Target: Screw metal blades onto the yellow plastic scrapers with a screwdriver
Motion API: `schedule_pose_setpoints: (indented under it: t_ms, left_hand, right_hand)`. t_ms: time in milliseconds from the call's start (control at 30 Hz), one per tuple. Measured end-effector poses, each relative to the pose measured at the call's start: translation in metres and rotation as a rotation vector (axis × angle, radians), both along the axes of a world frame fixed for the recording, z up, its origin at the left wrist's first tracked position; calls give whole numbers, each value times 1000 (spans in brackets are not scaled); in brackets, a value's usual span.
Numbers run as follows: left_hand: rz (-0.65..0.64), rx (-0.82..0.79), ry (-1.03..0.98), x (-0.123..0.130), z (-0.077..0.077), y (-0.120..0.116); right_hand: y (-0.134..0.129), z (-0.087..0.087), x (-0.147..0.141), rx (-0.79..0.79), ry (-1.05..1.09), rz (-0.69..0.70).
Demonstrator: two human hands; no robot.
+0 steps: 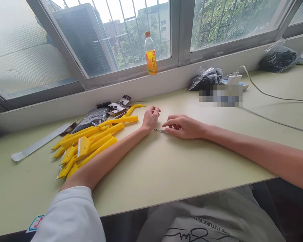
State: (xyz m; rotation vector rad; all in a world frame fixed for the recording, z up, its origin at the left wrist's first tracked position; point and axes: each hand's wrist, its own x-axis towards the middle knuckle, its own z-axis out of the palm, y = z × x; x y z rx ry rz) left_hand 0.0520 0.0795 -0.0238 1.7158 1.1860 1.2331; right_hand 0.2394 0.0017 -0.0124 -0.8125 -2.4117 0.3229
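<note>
Pale yellow-green laminate covers the tabletop (161, 168), which runs up to a white sill (171, 79) below grey-framed sliding windows (179, 33), with bars and leafy trees (224, 20) outside the glass. An orange-capped juice bottle (150, 57) stands on the sill. Between the two hands lies a small dark metal piece (159, 130), flat on the tabletop. The right hand (183, 126) has its fingers bent and thumb low at the piece's right end; whether it pinches it, I cannot tell. The left hand (150, 118), just beyond the other end, is loosely curled, and its palm is turned from view, so anything inside it cannot be made out. Yellow scrapers (83, 146) lie heaped left of that forearm, which hides part of the heap, against a dark plastic-wrapped bundle (94, 117). Far right, a clear bag with black contents (278, 59) is near the sill; a white charger (234, 80) trails a cable cut off by the edge. Pixelation (221, 95) masks whatever sits before the charger. The white sleeve (70, 215) partly covers a paper label (34, 224).
</note>
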Motion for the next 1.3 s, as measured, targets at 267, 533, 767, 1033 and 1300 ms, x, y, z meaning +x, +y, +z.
schedule_pose_setpoints:
  t_ms: [267, 533, 767, 1033, 1300]
  left_hand:
    - [22, -5, 39, 0, 1, -1]
    - [9, -8, 33, 0, 1, -2]
    - [7, 14, 38, -1, 1, -2]
    - [5, -11, 20, 0, 1, -1]
    - [-15, -26, -41, -1, 1, -2]
  right_hand:
    - [-3, -2, 1, 123, -45, -38]
    - [-11, 0, -7, 193, -127, -36]
    - [-12, 9, -1, 100, -87, -76]
    - [-11, 16, 6, 91, -273, 0]
    - [-7, 13, 7, 34, -232, 24]
